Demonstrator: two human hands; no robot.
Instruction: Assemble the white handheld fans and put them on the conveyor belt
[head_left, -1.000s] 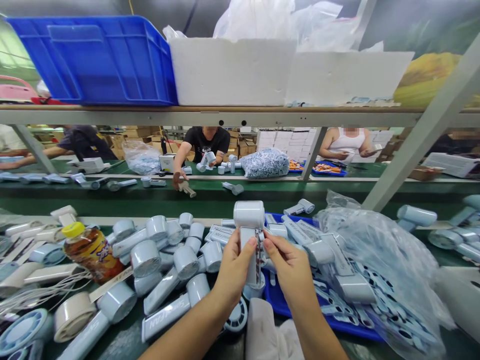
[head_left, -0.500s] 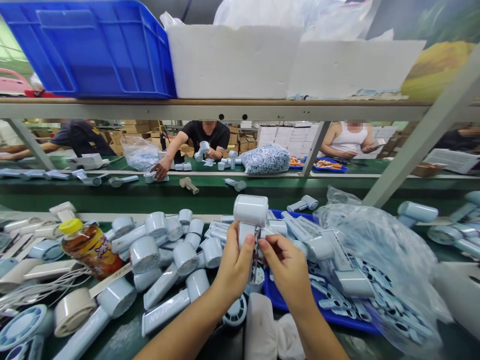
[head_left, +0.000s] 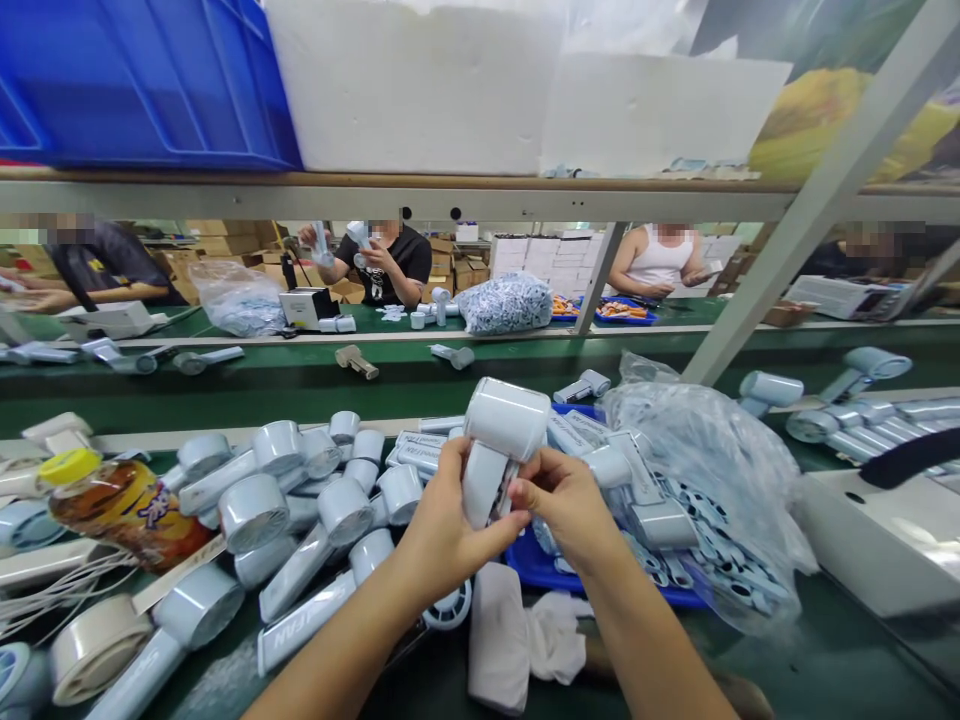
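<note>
I hold a pale blue handheld fan body (head_left: 499, 440) upright over the bench, its round head on top and its open handle facing me. My left hand (head_left: 448, 525) wraps the handle from the left, thumb pressed across its lower part. My right hand (head_left: 570, 505) is closed in a pinch at the handle's right edge, fingertips on the exposed inside. Under my hands lie a blue tray (head_left: 551, 570) and a white cloth (head_left: 517, 635).
A heap of like fan bodies (head_left: 300, 500) covers the bench to the left, with a bottle of brown drink (head_left: 124, 505). A clear bag of small parts (head_left: 712, 480) lies on the right. Across the green belt (head_left: 420, 385) other people work. A shelf (head_left: 450, 195) overhead carries bins.
The fan body has tilted to the right and come lower and nearer. My thumb now crosses the handle. The view has shifted right and down; the person opposite has raised both hands.
</note>
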